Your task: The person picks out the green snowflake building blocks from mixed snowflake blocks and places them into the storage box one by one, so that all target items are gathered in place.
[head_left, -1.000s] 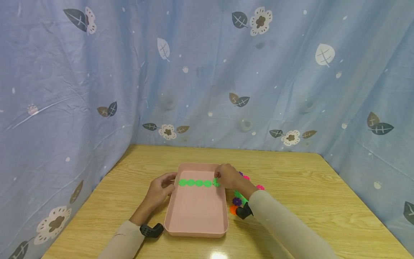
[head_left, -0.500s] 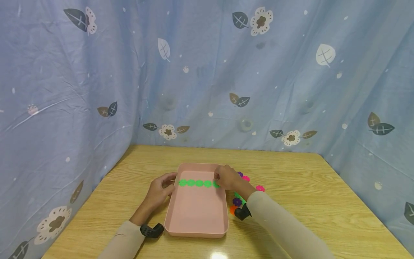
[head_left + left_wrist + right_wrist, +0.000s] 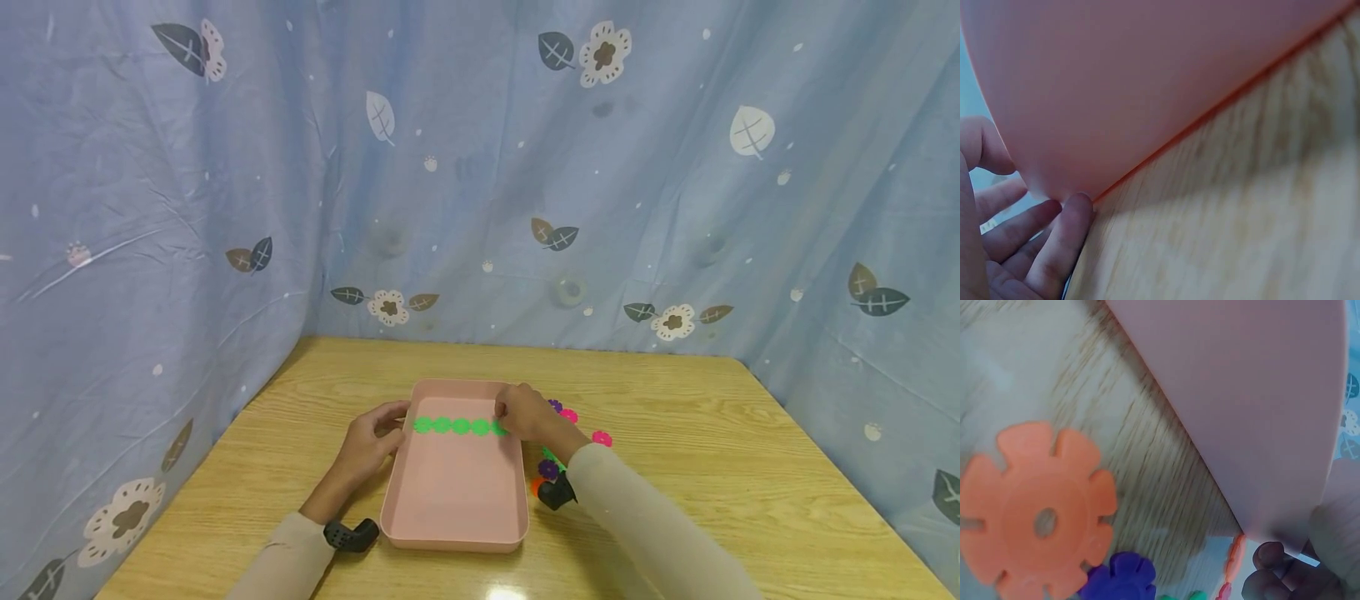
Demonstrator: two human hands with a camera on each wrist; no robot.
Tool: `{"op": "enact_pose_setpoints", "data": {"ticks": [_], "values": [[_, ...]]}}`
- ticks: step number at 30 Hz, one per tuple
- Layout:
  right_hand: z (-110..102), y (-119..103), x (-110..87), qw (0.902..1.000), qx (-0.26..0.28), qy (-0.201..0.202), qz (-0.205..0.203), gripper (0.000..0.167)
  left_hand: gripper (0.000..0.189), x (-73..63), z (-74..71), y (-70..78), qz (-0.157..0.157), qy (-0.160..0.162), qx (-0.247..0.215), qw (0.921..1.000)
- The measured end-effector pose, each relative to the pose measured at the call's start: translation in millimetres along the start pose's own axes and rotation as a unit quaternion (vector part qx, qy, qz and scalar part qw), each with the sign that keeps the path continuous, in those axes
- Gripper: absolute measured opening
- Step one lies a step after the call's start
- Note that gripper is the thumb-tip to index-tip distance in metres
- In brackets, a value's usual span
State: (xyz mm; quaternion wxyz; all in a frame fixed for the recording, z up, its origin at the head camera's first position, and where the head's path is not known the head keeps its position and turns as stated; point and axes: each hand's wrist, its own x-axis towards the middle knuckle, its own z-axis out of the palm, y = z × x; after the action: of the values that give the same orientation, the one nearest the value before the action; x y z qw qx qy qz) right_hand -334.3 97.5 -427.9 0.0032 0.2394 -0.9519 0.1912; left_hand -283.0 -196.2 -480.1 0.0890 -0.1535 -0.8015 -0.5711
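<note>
A shallow pink tray lies on the wooden table. Across its far part runs a row of several green notched flower-shaped plastic discs, edge to edge. My left hand grips the tray's left side near the far corner; the left wrist view shows its fingertips against the outer wall. My right hand reaches over the right rim, fingers curled, at the rightmost green disc. The hand partly covers that disc, and its fingertips' hold is hidden. In the right wrist view curled fingers show beside the tray wall.
Right of the tray lie loose flower discs: an orange disc, a purple disc, a pink disc and several others partly under the right forearm. A patterned blue curtain surrounds the table.
The rightmost green disc was tilted under my right fingers one second ago and now lies flatter, in line with the row. My right hand has lowered slightly; my left hand stays put.
</note>
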Motion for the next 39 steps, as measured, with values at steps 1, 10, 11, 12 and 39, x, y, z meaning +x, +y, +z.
{"op": "enact_pose_setpoints", "data": {"ticks": [1, 10, 11, 12, 39], "values": [[0, 0, -0.1, 1.0000, 0.001, 0.001, -0.001, 0.009, 0.049, -0.1, -0.1, 0.5, 0.000, 0.000, 0.001, 1.0000], [-5, 8, -8.6, 0.9990, 0.029, 0.025, -0.022, 0.011, 0.047, -0.1, 0.4, -1.1, 0.003, 0.000, -0.006, 1.0000], [-7, 9, -10.3, 0.9987, 0.036, 0.027, -0.025, 0.013, 0.047, -0.3, 0.8, -1.7, 0.003, -0.001, -0.006, 1.0000], [-8, 11, -11.9, 0.9982, 0.043, 0.031, -0.027, 0.015, 0.047, -0.4, 1.1, -2.4, 0.003, -0.001, -0.008, 1.0000], [-41, 51, -40.9, 0.9979, 0.041, 0.009, -0.049, 0.013, 0.048, 0.0, 3.8, -1.7, -0.005, 0.004, -0.003, 1.0000]]}}
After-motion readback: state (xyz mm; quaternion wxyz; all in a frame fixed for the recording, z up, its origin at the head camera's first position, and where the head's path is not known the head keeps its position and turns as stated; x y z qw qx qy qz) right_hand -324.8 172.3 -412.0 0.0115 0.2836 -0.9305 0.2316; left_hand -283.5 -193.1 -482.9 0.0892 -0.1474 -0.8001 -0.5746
